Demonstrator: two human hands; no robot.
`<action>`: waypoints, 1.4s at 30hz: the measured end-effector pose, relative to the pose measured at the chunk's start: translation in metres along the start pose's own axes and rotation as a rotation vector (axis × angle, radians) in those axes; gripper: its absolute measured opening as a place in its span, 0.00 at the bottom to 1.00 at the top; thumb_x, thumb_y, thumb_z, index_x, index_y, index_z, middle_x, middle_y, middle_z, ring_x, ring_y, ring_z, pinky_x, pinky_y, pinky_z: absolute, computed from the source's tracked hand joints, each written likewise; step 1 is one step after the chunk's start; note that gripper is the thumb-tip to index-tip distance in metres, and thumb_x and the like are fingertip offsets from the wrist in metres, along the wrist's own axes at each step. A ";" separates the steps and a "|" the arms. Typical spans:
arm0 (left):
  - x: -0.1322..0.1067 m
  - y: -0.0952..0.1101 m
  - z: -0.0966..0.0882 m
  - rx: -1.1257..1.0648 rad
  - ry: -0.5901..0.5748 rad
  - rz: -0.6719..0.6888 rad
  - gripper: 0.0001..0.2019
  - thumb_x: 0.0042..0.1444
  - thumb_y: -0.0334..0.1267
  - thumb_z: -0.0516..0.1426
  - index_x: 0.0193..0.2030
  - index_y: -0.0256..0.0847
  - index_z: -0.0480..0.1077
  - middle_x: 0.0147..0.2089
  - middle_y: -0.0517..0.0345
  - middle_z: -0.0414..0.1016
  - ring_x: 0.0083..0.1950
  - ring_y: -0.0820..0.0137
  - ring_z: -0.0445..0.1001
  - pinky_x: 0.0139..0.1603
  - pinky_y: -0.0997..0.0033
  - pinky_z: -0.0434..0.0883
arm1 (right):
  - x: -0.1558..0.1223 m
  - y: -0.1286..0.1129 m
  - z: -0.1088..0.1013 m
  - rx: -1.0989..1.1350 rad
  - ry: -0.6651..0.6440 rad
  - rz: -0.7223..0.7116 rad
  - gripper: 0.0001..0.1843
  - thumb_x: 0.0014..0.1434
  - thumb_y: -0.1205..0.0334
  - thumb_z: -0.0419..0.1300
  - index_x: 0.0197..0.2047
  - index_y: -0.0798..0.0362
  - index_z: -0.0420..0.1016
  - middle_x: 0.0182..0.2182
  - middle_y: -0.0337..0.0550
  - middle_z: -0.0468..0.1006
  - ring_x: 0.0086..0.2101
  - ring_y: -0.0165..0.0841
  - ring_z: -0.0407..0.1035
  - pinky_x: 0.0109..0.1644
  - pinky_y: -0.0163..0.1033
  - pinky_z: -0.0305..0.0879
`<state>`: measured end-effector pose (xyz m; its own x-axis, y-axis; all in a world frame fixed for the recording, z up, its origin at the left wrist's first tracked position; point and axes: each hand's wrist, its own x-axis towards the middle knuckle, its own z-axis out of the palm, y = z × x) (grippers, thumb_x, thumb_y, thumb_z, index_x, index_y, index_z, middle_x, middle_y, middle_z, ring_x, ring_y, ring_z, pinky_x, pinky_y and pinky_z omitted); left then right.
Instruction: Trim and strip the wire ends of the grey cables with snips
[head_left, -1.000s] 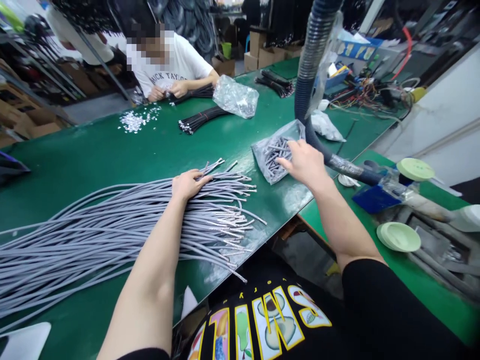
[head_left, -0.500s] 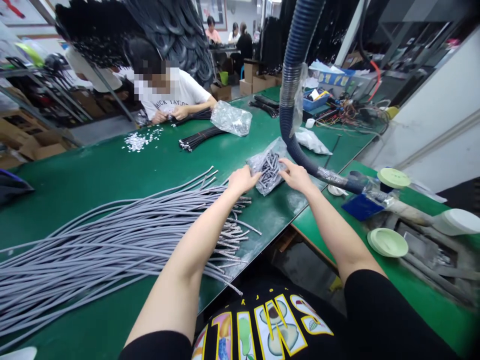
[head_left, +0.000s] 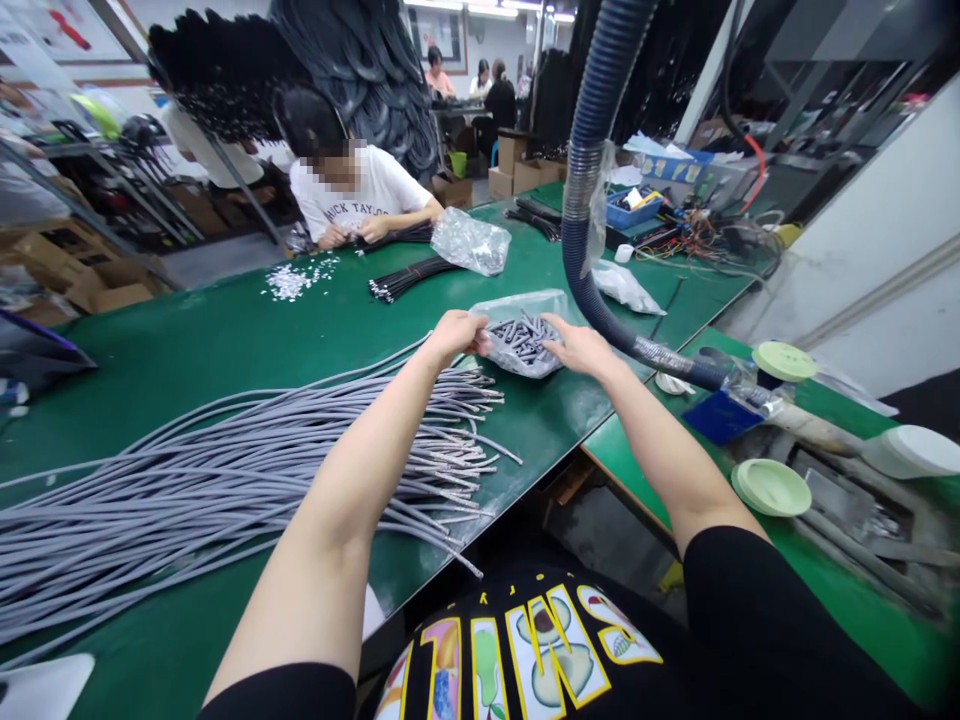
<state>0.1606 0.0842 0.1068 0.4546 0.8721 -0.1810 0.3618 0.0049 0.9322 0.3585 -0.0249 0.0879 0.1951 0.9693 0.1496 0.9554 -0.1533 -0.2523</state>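
Between my hands a clear plastic bag [head_left: 559, 303] lies on the green table, spread wide at its mouth. Inside it are many short grey tube pieces [head_left: 521, 338]. My left hand [head_left: 459, 335] pinches the bag's left edge with closed fingers. At the opposite side my right hand [head_left: 574, 345] grips the bag's right edge, its thumb by the tube pieces. A large bundle of long grey cables [head_left: 300, 460] with stripped, silvery ends lies to the left, under and beside my left forearm.
A ribbed dark hose [head_left: 581, 200] hangs down just right of the bag. Across the green table [head_left: 187, 345] a co-worker [head_left: 356, 195] handles small parts near a black cable bundle [head_left: 409, 278] and another plastic bag [head_left: 471, 242]. Pale green bowls [head_left: 772, 487] stand at right.
My left hand has moved left, pulling the bag's side outward. The bag is now wider and more open, and the tube pieces are spread out more.
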 end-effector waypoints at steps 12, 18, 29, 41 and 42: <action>-0.005 0.020 -0.049 -0.291 0.077 -0.121 0.15 0.58 0.38 0.55 0.22 0.37 0.63 0.18 0.58 0.70 0.18 0.77 0.68 0.20 0.80 0.63 | 0.018 -0.009 -0.041 0.479 0.279 -0.091 0.22 0.54 0.64 0.47 0.43 0.57 0.80 0.18 0.40 0.72 0.21 0.32 0.69 0.31 0.39 0.68; 0.008 0.026 -0.044 -0.348 0.125 -0.095 0.17 0.61 0.42 0.53 0.23 0.37 0.64 0.20 0.56 0.71 0.24 0.73 0.73 0.30 0.75 0.71 | 0.021 -0.002 -0.037 0.514 0.336 -0.069 0.22 0.55 0.64 0.46 0.44 0.56 0.79 0.24 0.43 0.78 0.24 0.36 0.73 0.35 0.44 0.70; 0.008 0.012 -0.031 -0.270 -0.035 0.079 0.07 0.56 0.38 0.57 0.37 0.36 0.68 0.41 0.54 0.76 0.37 0.72 0.75 0.46 0.63 0.72 | 0.004 0.008 0.011 0.166 0.319 -0.085 0.22 0.58 0.61 0.49 0.51 0.57 0.75 0.47 0.53 0.79 0.46 0.45 0.73 0.52 0.48 0.67; -0.177 -0.082 -0.120 0.360 0.223 0.201 0.16 0.52 0.49 0.58 0.41 0.41 0.75 0.44 0.53 0.79 0.46 0.62 0.76 0.52 0.64 0.71 | -0.066 -0.032 0.009 0.249 0.456 -0.402 0.18 0.62 0.60 0.49 0.52 0.49 0.73 0.41 0.50 0.76 0.44 0.42 0.69 0.50 0.50 0.66; -0.192 -0.094 -0.123 0.430 0.216 0.170 0.16 0.52 0.50 0.58 0.41 0.43 0.76 0.44 0.54 0.79 0.47 0.61 0.76 0.52 0.64 0.72 | -0.068 -0.041 0.014 0.245 0.405 -0.463 0.18 0.62 0.60 0.50 0.52 0.49 0.73 0.42 0.50 0.76 0.45 0.42 0.69 0.51 0.50 0.65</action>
<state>-0.0607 -0.0237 0.0920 0.3742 0.9244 0.0736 0.6203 -0.3085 0.7211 0.3031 -0.0817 0.0742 -0.1103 0.7684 0.6304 0.8918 0.3565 -0.2785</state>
